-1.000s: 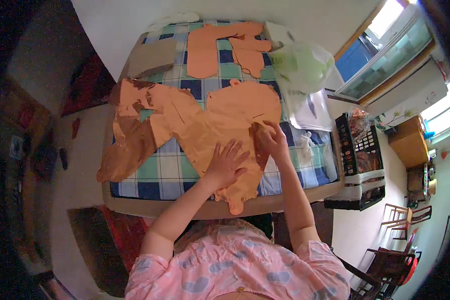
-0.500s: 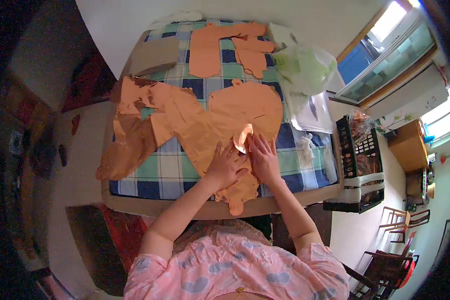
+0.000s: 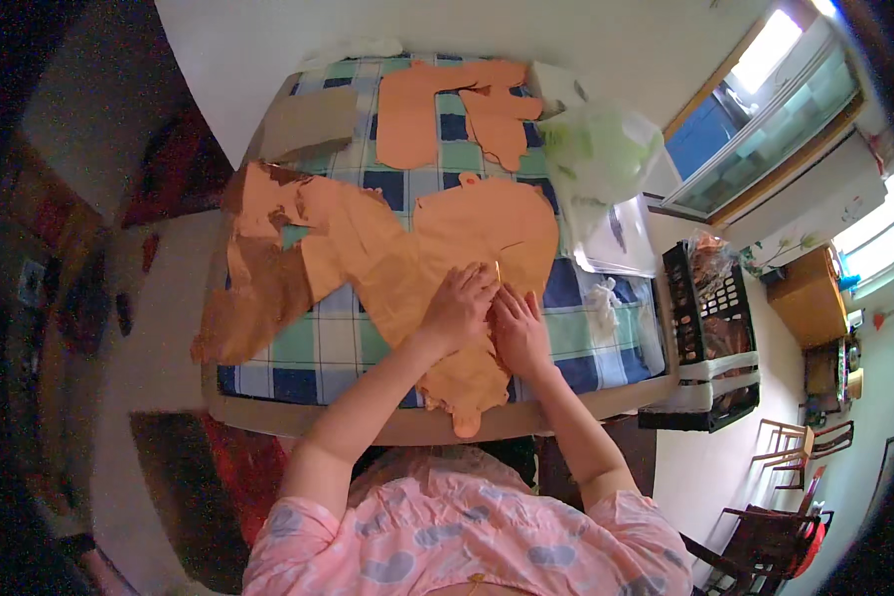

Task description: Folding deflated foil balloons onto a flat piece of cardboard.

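A large, shiny copper-coloured sheet (image 3: 387, 258), cut in an irregular shape and creased, lies spread over the checked cloth. On its narrower part near the front edge, my left hand (image 3: 459, 306) has its fingers drawn together over a small raised flap of the sheet; the flap's thin bright edge shows beside the fingertips. Just right of it, my right hand (image 3: 520, 330) lies on the sheet with fingers stretched out, its fingertips close to the left hand's. The underside of the flap and the left fingertips are partly hidden.
The checked cloth (image 3: 333, 338) covers a table. Matte orange cut-out pieces (image 3: 407, 124) lie at the back, beside a grey-brown flat board (image 3: 310, 124). To the right are a pale plastic bag (image 3: 601, 154), white sheets (image 3: 621, 238) and a black crate (image 3: 690, 308).
My left hand has moved up and right onto the flap, its fingers closing together from a spread pose. The shiny flap that stood up between the hands is now mostly covered.
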Tool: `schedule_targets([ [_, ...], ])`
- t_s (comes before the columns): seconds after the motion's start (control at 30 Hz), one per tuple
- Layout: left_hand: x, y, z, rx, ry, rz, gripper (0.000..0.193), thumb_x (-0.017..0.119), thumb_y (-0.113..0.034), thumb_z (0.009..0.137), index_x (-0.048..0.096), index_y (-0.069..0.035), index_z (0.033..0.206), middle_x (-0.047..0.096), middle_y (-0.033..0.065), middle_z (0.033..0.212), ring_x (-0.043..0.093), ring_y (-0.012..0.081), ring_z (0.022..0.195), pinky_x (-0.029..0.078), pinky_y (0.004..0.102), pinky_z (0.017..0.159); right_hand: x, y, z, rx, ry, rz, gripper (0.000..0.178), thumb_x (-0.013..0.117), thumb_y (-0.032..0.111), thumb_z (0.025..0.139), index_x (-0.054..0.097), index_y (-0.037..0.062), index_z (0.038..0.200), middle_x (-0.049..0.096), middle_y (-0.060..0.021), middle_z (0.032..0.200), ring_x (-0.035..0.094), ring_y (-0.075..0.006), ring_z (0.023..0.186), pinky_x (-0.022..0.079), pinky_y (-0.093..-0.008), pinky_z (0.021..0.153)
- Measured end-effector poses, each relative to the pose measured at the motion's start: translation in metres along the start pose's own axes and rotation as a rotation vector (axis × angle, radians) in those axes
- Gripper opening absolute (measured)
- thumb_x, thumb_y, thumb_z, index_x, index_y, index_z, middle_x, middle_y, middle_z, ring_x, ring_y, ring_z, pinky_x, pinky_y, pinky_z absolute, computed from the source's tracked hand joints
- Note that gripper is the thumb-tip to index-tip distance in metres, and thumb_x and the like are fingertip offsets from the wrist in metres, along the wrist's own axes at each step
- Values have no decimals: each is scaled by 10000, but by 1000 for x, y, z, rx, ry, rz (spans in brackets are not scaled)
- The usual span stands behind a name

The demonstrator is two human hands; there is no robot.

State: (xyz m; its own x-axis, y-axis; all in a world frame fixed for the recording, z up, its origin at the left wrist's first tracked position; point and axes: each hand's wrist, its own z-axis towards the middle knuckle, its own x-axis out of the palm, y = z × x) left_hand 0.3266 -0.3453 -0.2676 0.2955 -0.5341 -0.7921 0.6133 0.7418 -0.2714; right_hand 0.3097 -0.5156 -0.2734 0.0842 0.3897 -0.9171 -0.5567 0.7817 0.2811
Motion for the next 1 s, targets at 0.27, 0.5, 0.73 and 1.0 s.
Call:
schedule_targets([
  [0.27, 15, 11, -3, -134, 204, 54, 422, 484, -237, 899, 488, -111, 1302, 439, 81, 1383, 362, 302, 1298, 240, 543, 1065, -4, 5, 2, 2, -42, -44, 431, 526, 91, 840, 502, 42, 1268, 477, -111, 1348, 404, -264, 1289, 249, -473, 1094],
  [0.5, 7, 12, -8, -240, 283, 74, 480, 450, -317, 922, 408, -165, 1374, 322, 57, 1473, 256, 263, 1375, 161, 572, 1084, -5, 3, 8, -11, -85, -38, 392, 552, 114, 859, 536, 78, 1249, 520, -111, 1297, 449, -272, 1244, 302, -464, 1060],
  [0.73, 7, 10, -12, -235, 341, 146, 502, 441, -336, 921, 398, -143, 1382, 305, 53, 1480, 221, 250, 1388, 136, 582, 1089, -26, -98, 112, 476, -295, 139, 270, 610, 231, 843, 585, 26, 1015, 624, -190, 1027, 600, -365, 924, 478, -440, 786],
  [1.0, 5, 8, -16, -214, 298, 137, 498, 477, -314, 895, 428, -126, 1353, 334, 70, 1455, 249, 262, 1373, 165, 604, 1069, -8, -156, 156, 678, -129, -1, 442, 668, 412, 758, 597, 23, 956, 639, -218, 934, 617, -382, 914, 479, -457, 789],
])
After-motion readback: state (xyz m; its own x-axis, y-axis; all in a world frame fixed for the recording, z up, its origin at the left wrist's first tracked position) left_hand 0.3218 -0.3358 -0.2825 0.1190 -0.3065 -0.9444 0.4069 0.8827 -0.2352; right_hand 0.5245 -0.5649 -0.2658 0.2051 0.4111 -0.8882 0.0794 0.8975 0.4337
